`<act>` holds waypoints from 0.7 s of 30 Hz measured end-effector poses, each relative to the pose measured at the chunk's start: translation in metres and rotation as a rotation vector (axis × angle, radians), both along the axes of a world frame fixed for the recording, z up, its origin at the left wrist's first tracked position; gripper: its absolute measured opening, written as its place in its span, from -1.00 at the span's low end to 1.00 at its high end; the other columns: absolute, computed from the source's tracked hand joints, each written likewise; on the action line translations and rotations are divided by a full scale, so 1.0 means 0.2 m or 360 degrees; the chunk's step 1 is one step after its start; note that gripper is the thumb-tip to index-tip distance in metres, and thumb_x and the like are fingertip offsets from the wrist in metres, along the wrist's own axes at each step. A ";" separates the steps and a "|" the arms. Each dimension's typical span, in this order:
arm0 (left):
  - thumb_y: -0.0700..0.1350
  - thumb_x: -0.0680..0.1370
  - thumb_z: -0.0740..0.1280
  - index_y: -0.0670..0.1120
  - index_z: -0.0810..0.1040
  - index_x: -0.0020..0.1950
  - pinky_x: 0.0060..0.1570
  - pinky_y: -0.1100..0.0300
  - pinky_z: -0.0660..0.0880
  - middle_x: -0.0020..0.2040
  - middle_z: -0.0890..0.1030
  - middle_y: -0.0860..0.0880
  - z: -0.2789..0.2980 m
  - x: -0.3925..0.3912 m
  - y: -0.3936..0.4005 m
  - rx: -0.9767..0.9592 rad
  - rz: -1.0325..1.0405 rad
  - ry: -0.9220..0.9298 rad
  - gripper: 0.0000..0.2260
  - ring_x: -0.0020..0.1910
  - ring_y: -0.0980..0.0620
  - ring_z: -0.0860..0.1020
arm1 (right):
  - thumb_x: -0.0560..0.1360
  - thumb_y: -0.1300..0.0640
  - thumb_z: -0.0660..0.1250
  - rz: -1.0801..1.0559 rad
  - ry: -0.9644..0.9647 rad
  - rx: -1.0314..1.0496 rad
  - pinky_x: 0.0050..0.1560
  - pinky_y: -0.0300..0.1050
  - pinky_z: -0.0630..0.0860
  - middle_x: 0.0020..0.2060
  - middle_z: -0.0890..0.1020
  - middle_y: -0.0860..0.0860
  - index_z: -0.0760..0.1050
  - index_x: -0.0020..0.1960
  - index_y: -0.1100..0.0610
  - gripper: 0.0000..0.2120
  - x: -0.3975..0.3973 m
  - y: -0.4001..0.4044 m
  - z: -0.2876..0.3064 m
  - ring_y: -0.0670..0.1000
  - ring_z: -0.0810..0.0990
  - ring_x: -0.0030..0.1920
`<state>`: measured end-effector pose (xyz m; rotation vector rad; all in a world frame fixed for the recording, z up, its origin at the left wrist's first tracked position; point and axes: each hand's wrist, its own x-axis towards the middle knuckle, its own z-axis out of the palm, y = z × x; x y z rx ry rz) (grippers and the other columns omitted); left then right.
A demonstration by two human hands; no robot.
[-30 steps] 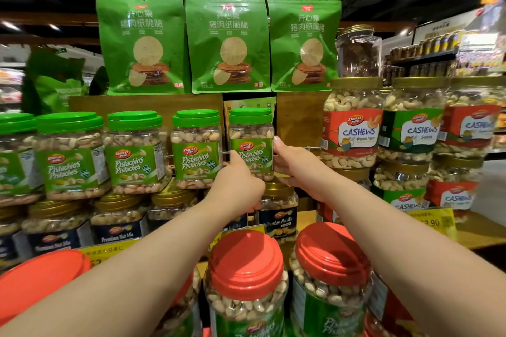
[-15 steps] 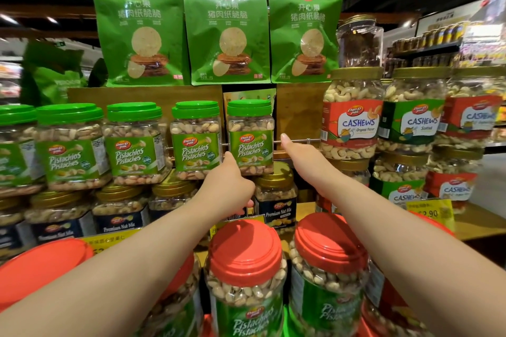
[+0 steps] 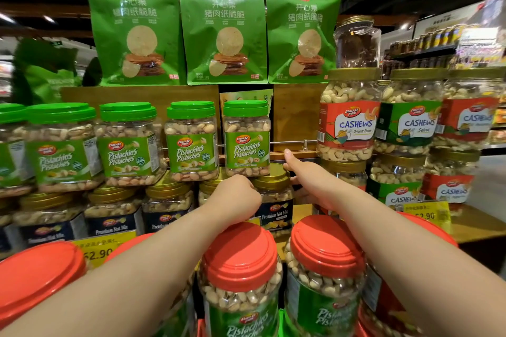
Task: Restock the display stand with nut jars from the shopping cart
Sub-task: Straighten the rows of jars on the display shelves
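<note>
Three green foil pouches (image 3: 223,30) are seen ranged across the top of the wooden display stand (image 3: 297,115). Five green-lidded pistachio jars (image 3: 246,138) are lined below — clear plastic, ribbed. Two red-lidded jars (image 3: 241,279) are noted nearest, in the foreground. The left hand (image 3: 236,197) is curled, empty; the right hand (image 3: 306,172) is spread — nothing gripped.

Clear plastic pistachio jars (image 3: 246,142), glossy red lids (image 3: 241,254); glossy foil pouches (image 3: 223,30); wooden backboard (image 3: 295,115).

arms: two, bare to frame edge | sleeves: none visible | hands: bare, ungloved
</note>
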<state>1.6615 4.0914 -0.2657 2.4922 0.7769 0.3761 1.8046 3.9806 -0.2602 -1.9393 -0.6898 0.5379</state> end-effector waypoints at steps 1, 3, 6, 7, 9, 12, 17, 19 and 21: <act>-0.24 0.48 0.25 -0.16 0.59 -0.14 -0.35 0.15 0.44 -0.26 0.59 -0.10 -0.01 0.02 0.00 0.0004 -0.0016 0.0037 -0.88 -0.19 -0.17 0.58 | 0.56 -0.48 0.00 0.0006 -0.0010 -0.0001 0.37 0.24 0.46 0.40 0.50 0.12 0.33 0.57 0.04 -0.20 0.00 0.00 0.00 0.21 0.57 0.25; -0.23 0.46 0.26 -0.14 0.52 -0.25 -0.43 0.16 0.30 -0.32 0.50 -0.08 -0.01 0.06 0.00 0.0029 -0.0035 0.0091 -0.90 -0.29 -0.11 0.48 | 0.56 -0.48 0.00 0.0016 -0.0039 -0.0003 0.35 0.23 0.48 0.39 0.51 0.11 0.33 0.56 0.05 -0.20 0.02 0.00 -0.01 0.20 0.58 0.23; -0.23 0.44 0.27 -0.15 0.52 -0.25 -0.46 0.18 0.26 -0.33 0.48 -0.07 0.00 0.07 0.00 0.0029 -0.0033 0.0102 -0.92 -0.37 -0.03 0.42 | 0.57 -0.46 -0.01 0.0020 -0.0079 -0.0012 0.36 0.22 0.48 0.42 0.48 0.12 0.32 0.57 0.06 -0.21 0.01 0.00 -0.01 0.20 0.55 0.29; -0.23 0.43 0.27 -0.16 0.53 -0.23 -0.46 0.19 0.26 -0.34 0.48 -0.07 0.01 0.07 0.00 0.0007 -0.0028 0.0098 -0.93 -0.38 -0.03 0.42 | 0.57 -0.47 -0.01 0.0028 -0.0090 -0.0022 0.37 0.23 0.46 0.44 0.46 0.12 0.31 0.58 0.06 -0.20 0.00 0.00 0.00 0.20 0.53 0.32; -0.24 0.42 0.28 -0.18 0.54 -0.21 -0.46 0.20 0.26 -0.34 0.48 -0.10 0.02 0.06 -0.01 -0.0021 -0.0019 0.0106 -0.94 -0.38 -0.05 0.42 | 0.57 -0.47 0.00 0.0043 -0.0094 -0.0034 0.39 0.25 0.44 0.44 0.47 0.12 0.31 0.57 0.06 -0.20 0.00 0.00 0.00 0.21 0.52 0.34; -0.25 0.42 0.28 -0.17 0.47 -0.22 -0.48 0.19 0.23 -0.22 0.53 -0.29 0.04 0.04 -0.02 -0.0019 -0.0010 0.0115 -0.98 -0.33 -0.17 0.51 | 0.59 -0.44 0.01 0.0077 -0.0070 -0.0011 0.33 0.21 0.50 0.25 0.54 0.10 0.35 0.54 0.05 -0.26 0.00 0.00 -0.01 0.20 0.57 0.24; -0.23 0.41 0.29 -0.13 0.44 -0.28 -0.45 0.19 0.25 -0.27 0.52 -0.27 0.05 0.02 -0.02 -0.0023 -0.0032 0.0108 -0.93 -0.39 -0.14 0.43 | 0.56 -0.47 0.03 0.0075 -0.0030 -0.0027 0.31 0.21 0.50 0.32 0.54 0.10 0.35 0.54 0.01 -0.25 -0.02 -0.02 -0.01 0.20 0.59 0.20; -0.20 0.41 0.30 -0.11 0.42 -0.30 -0.44 0.20 0.26 -0.38 0.45 -0.17 0.04 0.00 -0.02 -0.0047 -0.0043 0.0126 -0.90 -0.42 -0.05 0.36 | 0.55 -0.48 0.04 0.0070 -0.0003 -0.0028 0.31 0.21 0.49 0.33 0.54 0.09 0.34 0.55 0.01 -0.22 -0.02 -0.03 -0.01 0.19 0.59 0.21; -0.18 0.42 0.31 -0.15 0.53 -0.23 -0.42 0.21 0.28 -0.38 0.42 -0.05 0.05 -0.02 -0.04 -0.0070 -0.0039 0.0103 -0.95 -0.40 -0.03 0.37 | 0.55 -0.48 0.04 0.0065 0.0005 -0.0038 0.34 0.20 0.46 0.38 0.52 0.11 0.32 0.56 0.01 -0.22 -0.04 -0.04 0.01 0.20 0.57 0.26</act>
